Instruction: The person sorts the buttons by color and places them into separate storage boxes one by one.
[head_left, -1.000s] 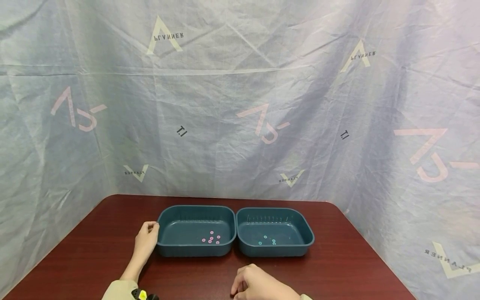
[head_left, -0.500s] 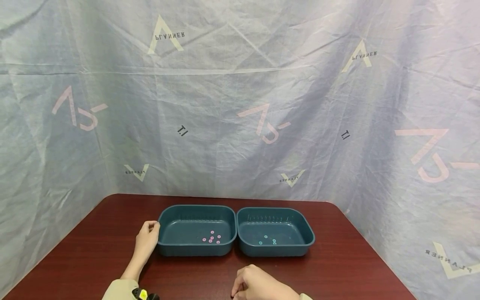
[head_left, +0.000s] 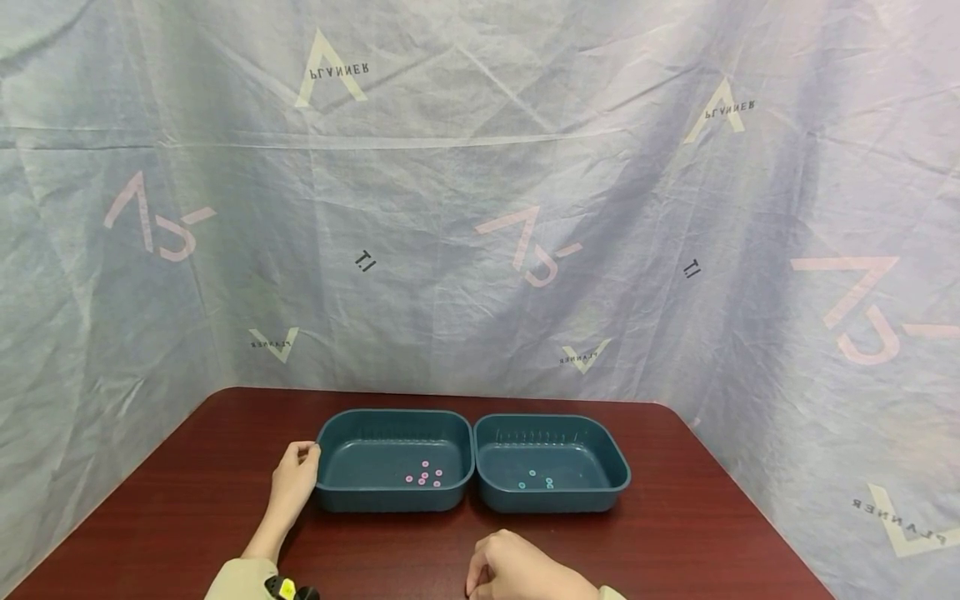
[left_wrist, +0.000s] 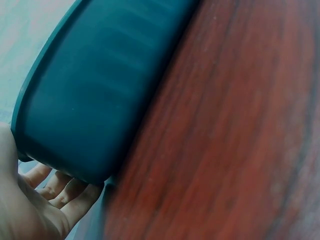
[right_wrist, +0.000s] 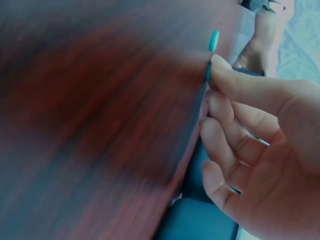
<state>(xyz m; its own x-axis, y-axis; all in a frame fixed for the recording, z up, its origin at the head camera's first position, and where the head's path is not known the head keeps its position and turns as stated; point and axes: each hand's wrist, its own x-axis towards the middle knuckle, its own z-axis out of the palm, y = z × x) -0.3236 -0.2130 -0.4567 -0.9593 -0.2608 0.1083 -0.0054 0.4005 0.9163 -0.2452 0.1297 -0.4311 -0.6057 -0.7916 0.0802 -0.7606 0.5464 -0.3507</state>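
Note:
My left hand grips the left end of a dark teal tray. In the left wrist view its fingers lie against the tray's end wall; the thumb is hidden there. My right hand is low over the table's near side, fingers bent, thumb and index fingertips close together. In the right wrist view a bright teal button lies just beyond that thumb. A darker teal sliver, similar in shape, shows right at the thumb tip; I cannot tell whether it is pinched.
Several pink buttons lie in the left tray. A second teal tray stands close beside it on the right, with several teal buttons inside. Both rest on a reddish-brown wooden table. Grey printed cloth hangs behind and along the sides.

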